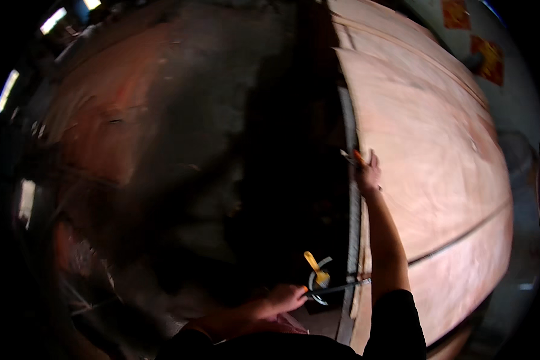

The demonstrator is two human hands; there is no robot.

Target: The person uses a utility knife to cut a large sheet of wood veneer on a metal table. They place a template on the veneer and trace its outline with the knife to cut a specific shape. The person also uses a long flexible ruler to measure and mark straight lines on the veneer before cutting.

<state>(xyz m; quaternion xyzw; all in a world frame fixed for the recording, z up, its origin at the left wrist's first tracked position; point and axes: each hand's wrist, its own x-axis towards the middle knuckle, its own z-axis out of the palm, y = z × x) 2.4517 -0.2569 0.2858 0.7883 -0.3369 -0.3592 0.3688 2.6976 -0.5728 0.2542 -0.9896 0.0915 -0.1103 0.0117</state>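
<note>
The right hand is closed on a small orange-handled tool, pressed to the left edge of the large plywood sheet — at two o'clock from centre. At six o'clock, the left hand pinches a thin metal rod — beside a yellow-handled tool.

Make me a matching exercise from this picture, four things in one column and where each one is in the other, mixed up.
Things:
1. left hand
2. right hand
3. yellow-handled tool
4. red squares

Places:
A. up on the left edge of the pale wooden board
B. on the wall at top right
C. low down, gripping a thin metal rod
D. just above the rod, beside a dark ring

Pairs: 1-C, 2-A, 3-D, 4-B
</note>
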